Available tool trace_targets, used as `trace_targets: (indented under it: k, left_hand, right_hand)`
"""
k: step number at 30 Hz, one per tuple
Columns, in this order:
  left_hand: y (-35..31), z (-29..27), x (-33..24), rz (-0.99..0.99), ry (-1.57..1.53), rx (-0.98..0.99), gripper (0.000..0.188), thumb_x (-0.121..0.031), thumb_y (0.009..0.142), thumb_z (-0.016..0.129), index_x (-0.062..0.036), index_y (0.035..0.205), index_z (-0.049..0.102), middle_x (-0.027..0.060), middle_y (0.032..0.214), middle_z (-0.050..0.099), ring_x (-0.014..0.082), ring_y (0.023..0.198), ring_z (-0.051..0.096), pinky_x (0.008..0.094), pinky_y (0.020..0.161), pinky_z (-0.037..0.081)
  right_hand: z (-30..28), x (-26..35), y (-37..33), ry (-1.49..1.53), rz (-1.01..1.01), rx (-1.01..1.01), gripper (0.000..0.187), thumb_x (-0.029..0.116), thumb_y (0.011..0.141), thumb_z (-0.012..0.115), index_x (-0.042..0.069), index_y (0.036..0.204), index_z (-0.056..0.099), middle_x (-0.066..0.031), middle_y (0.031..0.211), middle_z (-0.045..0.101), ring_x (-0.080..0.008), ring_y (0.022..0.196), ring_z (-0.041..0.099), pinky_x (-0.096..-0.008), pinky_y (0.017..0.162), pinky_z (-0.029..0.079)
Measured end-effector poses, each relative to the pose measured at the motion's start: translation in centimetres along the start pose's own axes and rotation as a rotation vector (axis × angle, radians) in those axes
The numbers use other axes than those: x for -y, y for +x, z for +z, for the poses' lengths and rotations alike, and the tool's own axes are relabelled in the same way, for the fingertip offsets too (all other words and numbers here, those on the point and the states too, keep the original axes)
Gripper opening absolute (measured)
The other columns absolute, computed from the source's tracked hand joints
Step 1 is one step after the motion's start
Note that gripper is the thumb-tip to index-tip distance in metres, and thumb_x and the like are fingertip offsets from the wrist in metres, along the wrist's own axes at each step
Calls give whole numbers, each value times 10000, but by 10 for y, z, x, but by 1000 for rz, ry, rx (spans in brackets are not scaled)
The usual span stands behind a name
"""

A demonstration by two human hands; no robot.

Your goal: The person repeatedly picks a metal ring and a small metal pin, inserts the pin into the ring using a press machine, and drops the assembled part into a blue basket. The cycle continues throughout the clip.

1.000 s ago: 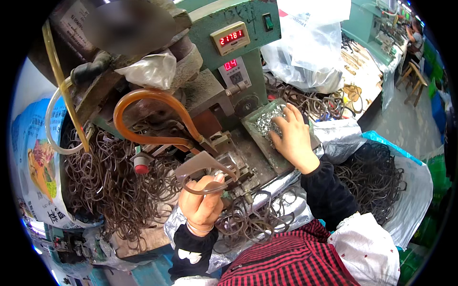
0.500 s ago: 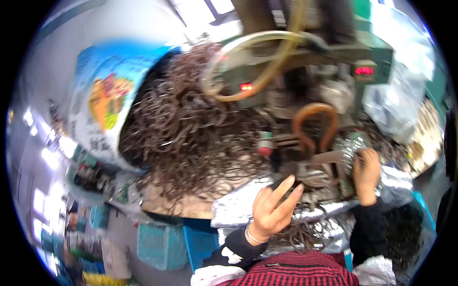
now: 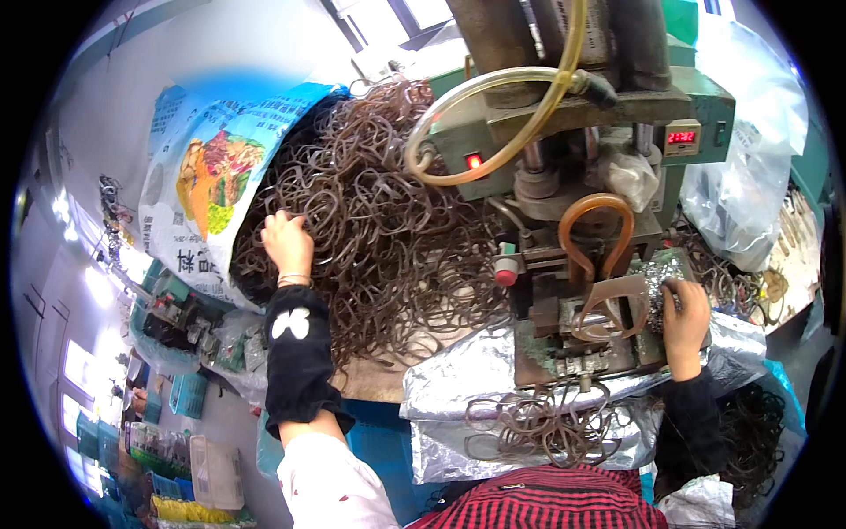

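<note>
Fingers of the left hand (image 3: pixel 286 242) curl loosely into the loops (image 3: pixel 379 220) (arm outstretched); right hand (image 3: pixel 686 313) fingers press together on the foil pad (image 3: pixel 656 275).

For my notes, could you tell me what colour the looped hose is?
Amber looped hose, head view.

Factory workshop — press machine (image 3: pixel 573 159)

Counter carrying a press and heaps of brown loops

The counter (image 3: pixel 379 375) is bearing a green press machine (image 3: pixel 582 220), a big tangled heap of brown loops (image 3: pixel 388 229) spilling from a printed sack (image 3: pixel 198 185), and crinkled foil sheeting (image 3: pixel 458 388) holding a smaller loop pile (image 3: pixel 538 423) at its front edge.
</note>
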State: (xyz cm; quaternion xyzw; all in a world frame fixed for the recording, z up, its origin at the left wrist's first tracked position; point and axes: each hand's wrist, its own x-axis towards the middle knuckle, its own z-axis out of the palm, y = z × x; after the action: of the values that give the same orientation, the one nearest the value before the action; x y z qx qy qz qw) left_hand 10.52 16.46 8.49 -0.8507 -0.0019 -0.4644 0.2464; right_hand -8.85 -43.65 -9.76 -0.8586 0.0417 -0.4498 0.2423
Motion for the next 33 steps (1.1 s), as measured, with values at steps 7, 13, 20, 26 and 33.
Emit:
trace_targets:
  k: [7,13,20,26,33]
  left_hand:
    - [-60,-102,-138,-30,-1012,-53,144,4,837,679,-45,964,729,97,828,656,258,728,624,342,667,493]
    - [-137,-149,-233,-225,-1529,99,256,67,931,580,20,1170,660,83,833,644,159,738,608,263,676,475]
    - [-170,-147,-266,-811,-1677,88,304,-46,1005,549,-20,1302,607,45,870,666,65,677,558,199,566,460]
    - [-84,-224,-254,-156,-1879,-360,330,-25,1017,502,-13,1341,560,102,945,677,109,737,584,206,552,465]
    - [-92,-223,-263,99,-1548,-266,257,24,952,539,40,1195,623,162,903,697,194,696,631,266,560,516]
  right_hand:
    - [-65,-15,-52,2,289,-31,122,-38,829,661,-11,948,670,-125,920,668,-276,881,631,-345,809,481]
    - [-48,61,4,535,215,184,129,-39,806,677,-13,929,707,-128,926,700,-236,887,657,-322,792,494]
    - [11,101,9,1115,530,179,317,-11,849,703,-29,1152,611,-49,1005,669,-114,949,636,-260,853,504]
    - [-8,120,18,1306,657,266,406,-40,868,673,-43,1249,532,-56,1018,664,-94,947,624,-240,869,490]
    - [-44,130,10,1081,443,376,526,0,883,598,-8,1393,468,-126,1303,594,-210,1168,597,-338,1021,450]
